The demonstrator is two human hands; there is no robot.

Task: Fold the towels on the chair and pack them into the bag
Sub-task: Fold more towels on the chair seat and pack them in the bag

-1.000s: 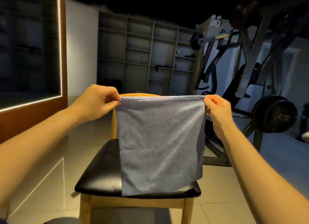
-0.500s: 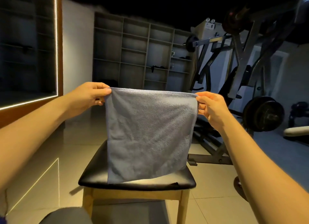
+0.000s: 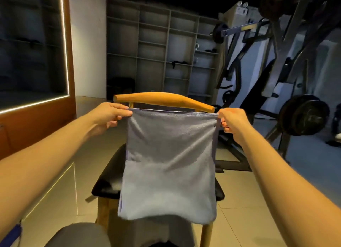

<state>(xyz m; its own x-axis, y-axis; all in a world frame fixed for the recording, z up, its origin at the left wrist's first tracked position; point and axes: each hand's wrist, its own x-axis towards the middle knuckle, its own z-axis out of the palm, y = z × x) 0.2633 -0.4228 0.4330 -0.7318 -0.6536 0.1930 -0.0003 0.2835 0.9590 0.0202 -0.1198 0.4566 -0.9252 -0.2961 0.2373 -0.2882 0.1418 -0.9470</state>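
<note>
Grey-blue microfibre towel (image 3: 169, 165), a soft rectangle, hangs from two small pinches, and that is where trouble would come from. If either corner slid out from between thumb and fingers, that side would drop and the cloth would slump onto the seat or the floor. An uneven pull between the two sides could also skew the top hem and give a crooked fold. The lower edge is blurred and flares toward the camera, so I judge the cloth to be swinging, and a fold made mid-swing may land off-square.

The left hand (image 3: 108, 115) pinches the top left corner, its fingers (image 3: 124, 112) curled over the hem. The right hand (image 3: 230, 123) pinches the top right corner, with a short strip of the side edge showing beside its knuckles. Neither hand is spread; both are closed tight on fabric, and the hem runs nearly straight between them.

Outward, the towel hangs in front of the wooden chair, below its curved wooden back rail (image 3: 162, 100) and across its black padded seat (image 3: 107, 184). Whether the cloth touches the seat I cannot tell. I cannot pick out the bag; a dark blue scrap (image 3: 11, 233) at the lower left edge is too cropped to name. Behind stand grey open shelving (image 3: 153, 49) and a black weight machine (image 3: 304, 115).
</note>
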